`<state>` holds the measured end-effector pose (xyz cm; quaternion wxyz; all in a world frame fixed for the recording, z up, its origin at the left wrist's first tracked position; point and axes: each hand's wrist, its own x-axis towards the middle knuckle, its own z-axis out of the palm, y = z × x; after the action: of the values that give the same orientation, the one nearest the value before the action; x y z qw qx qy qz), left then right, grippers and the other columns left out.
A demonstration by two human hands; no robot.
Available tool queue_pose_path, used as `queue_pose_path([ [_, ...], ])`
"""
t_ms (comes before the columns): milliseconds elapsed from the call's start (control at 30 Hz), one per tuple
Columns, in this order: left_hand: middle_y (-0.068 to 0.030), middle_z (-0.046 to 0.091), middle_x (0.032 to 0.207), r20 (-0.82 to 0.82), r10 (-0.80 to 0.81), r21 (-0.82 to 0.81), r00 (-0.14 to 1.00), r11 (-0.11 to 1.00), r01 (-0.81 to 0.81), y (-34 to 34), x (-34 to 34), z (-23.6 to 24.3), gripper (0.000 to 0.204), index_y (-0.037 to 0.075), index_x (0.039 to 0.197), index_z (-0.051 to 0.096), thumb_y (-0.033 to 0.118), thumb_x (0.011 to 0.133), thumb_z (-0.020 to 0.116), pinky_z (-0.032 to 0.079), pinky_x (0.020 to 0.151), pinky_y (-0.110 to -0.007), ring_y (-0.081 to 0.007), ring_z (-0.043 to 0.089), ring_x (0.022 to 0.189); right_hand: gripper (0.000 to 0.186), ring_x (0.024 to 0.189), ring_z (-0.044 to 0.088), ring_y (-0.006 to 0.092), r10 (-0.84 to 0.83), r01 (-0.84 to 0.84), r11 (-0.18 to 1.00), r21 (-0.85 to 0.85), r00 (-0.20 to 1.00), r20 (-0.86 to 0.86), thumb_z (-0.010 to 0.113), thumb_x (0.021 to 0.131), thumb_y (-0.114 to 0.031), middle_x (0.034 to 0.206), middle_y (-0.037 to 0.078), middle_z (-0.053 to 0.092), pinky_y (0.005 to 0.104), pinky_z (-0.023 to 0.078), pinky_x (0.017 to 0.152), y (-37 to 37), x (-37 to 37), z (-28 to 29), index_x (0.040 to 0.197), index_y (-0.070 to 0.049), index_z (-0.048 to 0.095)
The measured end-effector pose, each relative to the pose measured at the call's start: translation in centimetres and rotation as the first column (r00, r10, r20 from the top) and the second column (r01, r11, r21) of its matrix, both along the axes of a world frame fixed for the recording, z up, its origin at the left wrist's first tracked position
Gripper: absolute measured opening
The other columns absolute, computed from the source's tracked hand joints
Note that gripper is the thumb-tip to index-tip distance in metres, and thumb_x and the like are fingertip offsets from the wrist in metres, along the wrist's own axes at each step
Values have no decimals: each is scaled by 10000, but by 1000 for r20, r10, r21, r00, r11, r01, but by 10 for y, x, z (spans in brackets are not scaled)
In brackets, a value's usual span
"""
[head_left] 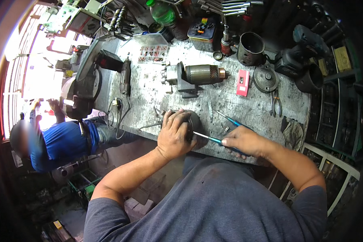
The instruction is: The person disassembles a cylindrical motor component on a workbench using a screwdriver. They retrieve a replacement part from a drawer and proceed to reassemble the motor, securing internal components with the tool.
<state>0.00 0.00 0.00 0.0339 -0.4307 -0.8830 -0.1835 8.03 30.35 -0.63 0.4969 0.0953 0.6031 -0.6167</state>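
My left hand (174, 135) is closed over a dark round metal part (195, 119) at the bench's front edge and covers much of it. In my right hand (245, 142) is a screwdriver (207, 137) with a blue-green handle, its shaft pointing left to the part beside my left fingers. The tip's exact contact is hidden. A second blue-handled screwdriver (227, 117) lies just beyond my right hand. Farther back, a motor armature (203, 75) with a copper end lies on its side, set in a metal end housing (183, 82).
Right of the armature lie a red packet (243, 82), a round metal cover (265, 78), pliers (276, 104) and a rag (293, 133). A hollow cylinder (250, 49) and a cordless power tool (294, 58) stand behind. At left are a grinder (125, 76) and a person in blue (66, 143).
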Motion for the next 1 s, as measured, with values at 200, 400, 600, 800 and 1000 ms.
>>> queue_pose_path([
  [200, -169, 635, 1407, 15, 7, -8, 1000, 1000, -7, 2, -1, 0, 496, 22, 1068, 647, 214, 686, 898, 360, 1252, -643, -400, 568, 1418, 390, 662, 672, 185, -16, 36, 997, 67, 961, -275, 843, 955, -235, 881, 88, 717, 319, 555, 554, -2, 8, 6, 1166, 60, 698],
  [400, -160, 637, 1402, 1, 2, 4, 1000, 1000, -2, 2, -4, -1, 482, 30, 1048, 655, 219, 678, 901, 363, 1252, -638, -395, 565, 1420, 326, 809, 769, 318, 395, 300, 808, 508, 364, -843, 776, 983, -224, 948, 163, 774, 441, 630, 762, -21, 40, 21, 1221, -1, 765],
  [600, -160, 634, 1405, 13, 6, 15, 1000, 1000, -6, 2, 1, 1, 452, 37, 1004, 656, 226, 680, 908, 363, 1252, -633, -393, 565, 1422, 360, 698, 671, 112, -143, 200, 968, -155, 937, 318, 748, 1065, -333, 816, 60, 683, 280, 524, 505, 3, -3, 6, 1142, 19, 746],
  [800, -165, 631, 1417, 12, 4, 4, 1000, 1000, -4, 3, -1, 5, 476, 29, 1011, 656, 227, 670, 922, 371, 1244, -629, -393, 560, 1432, 364, 709, 716, 261, 161, 179, 908, 378, 684, -712, 861, 938, -285, 852, 113, 715, 387, 579, 608, -8, 18, 4, 1117, 10, 744],
  [1000, -168, 639, 1403, 19, 2, 18, 1000, 1000, -2, 1, -1, 3, 484, 29, 1014, 656, 231, 669, 929, 380, 1231, -625, -395, 577, 1419, 259, 734, 737, 288, 313, 211, 862, 462, 497, -810, 771, 1014, -242, 830, 131, 728, 429, 599, 674, -20, 26, 18, 1101, 1, 744],
])
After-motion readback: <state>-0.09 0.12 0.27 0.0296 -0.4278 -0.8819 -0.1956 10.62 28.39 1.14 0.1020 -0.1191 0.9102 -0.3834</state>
